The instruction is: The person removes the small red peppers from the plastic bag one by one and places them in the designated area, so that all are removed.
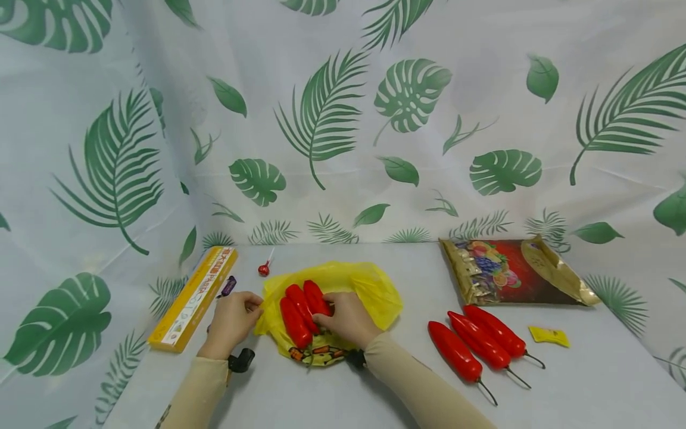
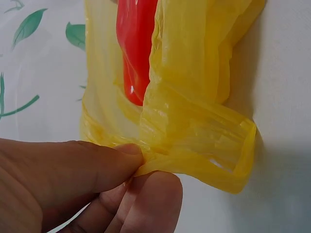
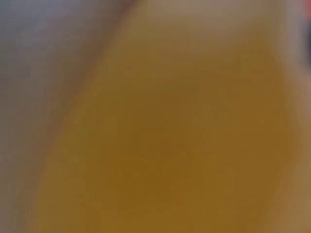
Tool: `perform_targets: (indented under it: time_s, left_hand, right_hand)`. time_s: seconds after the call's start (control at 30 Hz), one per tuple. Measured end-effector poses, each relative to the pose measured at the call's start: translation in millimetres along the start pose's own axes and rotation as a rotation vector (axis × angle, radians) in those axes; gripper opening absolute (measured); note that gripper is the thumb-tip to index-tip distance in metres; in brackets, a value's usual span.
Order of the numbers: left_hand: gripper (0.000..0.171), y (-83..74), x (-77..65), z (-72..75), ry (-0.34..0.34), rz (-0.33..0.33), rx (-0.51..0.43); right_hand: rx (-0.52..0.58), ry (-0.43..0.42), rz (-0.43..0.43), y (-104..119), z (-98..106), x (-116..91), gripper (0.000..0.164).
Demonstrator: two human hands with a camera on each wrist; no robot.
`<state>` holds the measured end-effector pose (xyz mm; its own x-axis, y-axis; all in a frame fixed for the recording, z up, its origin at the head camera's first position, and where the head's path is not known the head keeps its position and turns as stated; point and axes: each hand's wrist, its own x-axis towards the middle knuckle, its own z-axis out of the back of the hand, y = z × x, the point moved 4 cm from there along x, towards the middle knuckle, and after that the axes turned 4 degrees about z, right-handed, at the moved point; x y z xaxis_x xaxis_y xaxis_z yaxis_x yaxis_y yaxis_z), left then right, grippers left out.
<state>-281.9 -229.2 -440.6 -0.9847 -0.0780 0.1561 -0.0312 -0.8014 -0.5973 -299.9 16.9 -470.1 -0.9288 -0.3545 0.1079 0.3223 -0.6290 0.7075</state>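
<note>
One yellow plastic bag (image 1: 380,292), thin and crumpled, spread on the surface (image 1: 300,399); within its folds, three red peppers (image 1: 295,325), side by side. Left hand (image 1: 234,322): thumb and finger pinching the bag's edge. Right hand (image 1: 351,319): thumb and fingers about the rightmost pepper (image 1: 316,296); the right wrist view is too blurred to add detail. Three loose peppers (image 1: 455,351): on the surface, right of the bag, well apart. Likely faults: film tearing at the pinch, if tugged hard; slack edge folding inward and catching a stem; smooth, rounded peppers rolling out, should the bag tip.
</note>
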Motion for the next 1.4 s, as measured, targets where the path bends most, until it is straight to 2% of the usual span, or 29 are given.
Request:
perform_targets:
  time_s: [0.2,0.37,0.63,0.8,1.0,1.13,1.23,1.4]
  left_hand:
    - [0.008,-0.9,1.3,-0.4,0.017,0.015,-0.001]
    - [0.009,-1.1,-0.4,-0.6,0.02,0.019,0.001]
    - [0.009,-4.4,-2.3,-0.7,0.02,0.018,0.006]
    - [0.01,-6.2,-4.6,-1.7,0.039,0.034,0.005]
    - [0.011,-9.1,-8.3,-3.6,0.06,0.045,-0.002]
    - [0.011,-8.8,-10.5,-5.5,0.059,0.039,-0.008]
    - [0.011,-6.1,-10.6,-5.5,0.047,0.039,0.0]
    - [0.013,-4.4,-6.8,-5.0,0.058,0.045,0.01]
  right_hand:
    - [-0.002,-0.049,-0.023,0.0,0.8,4.5,0.037]
    - [0.019,-0.048,-0.024,1.0,1.1,3.5,0.038]
    - [0.011,-0.05,0.025,5.7,18.9,-17.2,0.037]
    - [-0.023,-0.069,0.04,4.7,37.5,-40.1,0.041]
    - [-0.031,-0.096,-0.018,-9.4,62.2,-75.2,0.043]
    - [-0.047,-0.106,-0.113,-29.2,81.1,-105.7,0.045]
    - [-0.1,-0.119,-0.184,-43.0,94.0,-129.0,0.045]
    - [-0.163,-0.149,-0.267,-56.6,108.0,-159.0,0.048]
